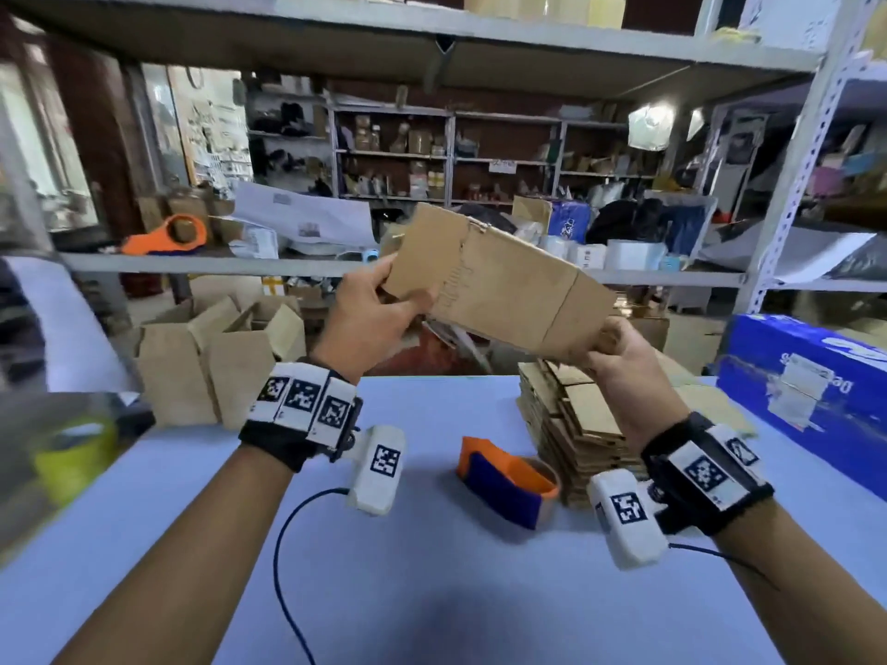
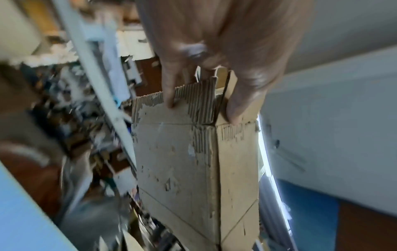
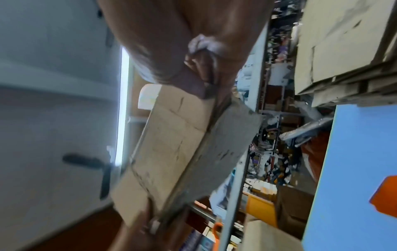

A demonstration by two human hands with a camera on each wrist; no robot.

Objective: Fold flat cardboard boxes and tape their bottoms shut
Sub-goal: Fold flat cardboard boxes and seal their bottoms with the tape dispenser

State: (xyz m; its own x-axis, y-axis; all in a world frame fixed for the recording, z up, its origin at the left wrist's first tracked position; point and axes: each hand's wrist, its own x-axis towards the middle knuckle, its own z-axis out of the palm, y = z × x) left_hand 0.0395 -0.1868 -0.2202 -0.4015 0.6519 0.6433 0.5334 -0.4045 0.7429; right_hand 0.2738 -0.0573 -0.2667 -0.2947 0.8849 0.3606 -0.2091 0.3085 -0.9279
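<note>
A flattened brown cardboard box hangs in the air above the far edge of the blue table. My left hand pinches its left end, thumb on the near face. My right hand pinches its lower right flap. In the left wrist view the box shows torn corrugated flaps, with my fingers and thumb on either side of one. The right wrist view shows the box held by the thumb and fingers at its near corner. An orange and blue tape dispenser lies on the table between my wrists.
A stack of flat cardboard boxes sits on the table at right, beside a blue carton. Several folded boxes stand beyond the table's left. A second orange tape dispenser lies on the metal shelf. A yellow-green tape roll sits at left.
</note>
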